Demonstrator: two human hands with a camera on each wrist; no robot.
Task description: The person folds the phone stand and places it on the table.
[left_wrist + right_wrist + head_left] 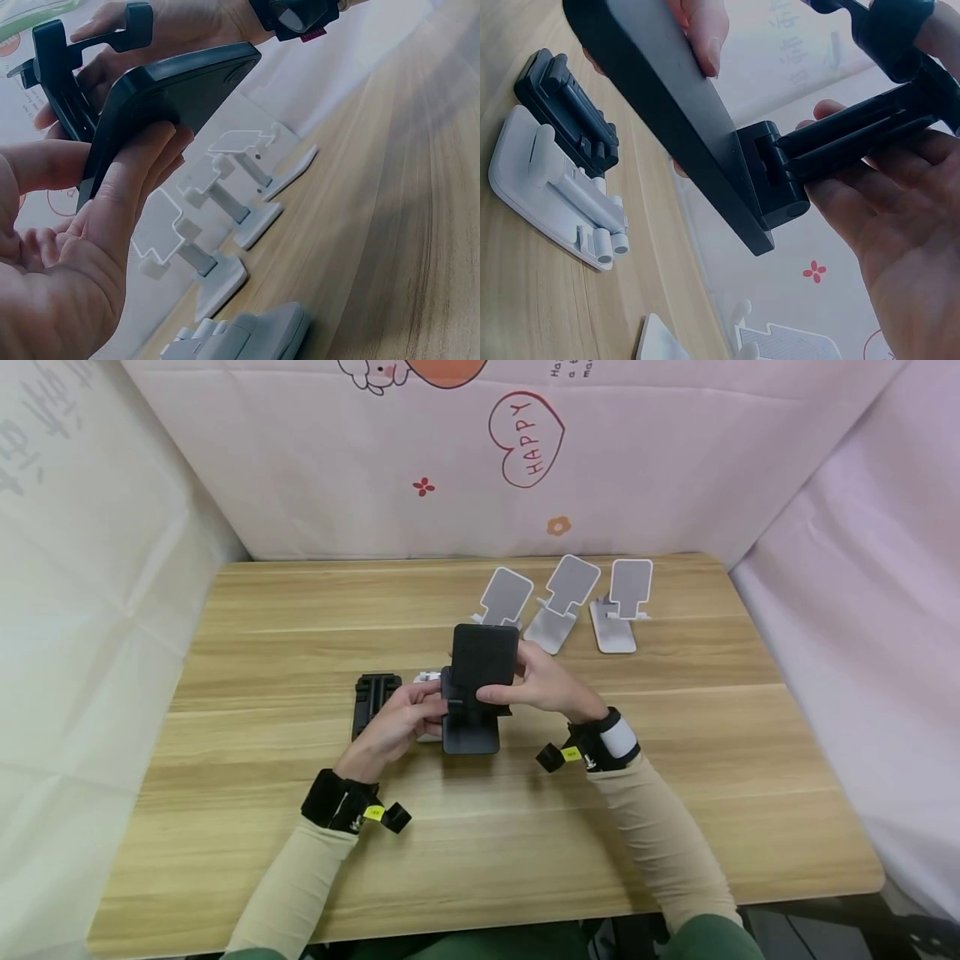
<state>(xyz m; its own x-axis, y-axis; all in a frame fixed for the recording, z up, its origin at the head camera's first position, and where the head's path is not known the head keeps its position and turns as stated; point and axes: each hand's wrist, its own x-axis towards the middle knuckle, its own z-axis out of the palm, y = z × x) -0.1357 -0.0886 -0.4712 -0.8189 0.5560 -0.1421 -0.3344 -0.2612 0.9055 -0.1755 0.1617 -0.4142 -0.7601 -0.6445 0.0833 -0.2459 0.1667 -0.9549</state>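
Both hands hold a black phone stand above the middle of the table. My left hand pinches the edge of its flat base, thumb on one face and fingers on the other. At the upper part, my right hand grips the plate, its thumb lying across the front. In the right wrist view the hinged arm stands up at an angle from the base, with right-hand fingers behind it. A folded black stand and a folded white stand lie side by side near the left hand.
Three unfolded white phone stands stand in a row toward the back of the wooden table. A printed white cloth hangs behind the table's rear edge.
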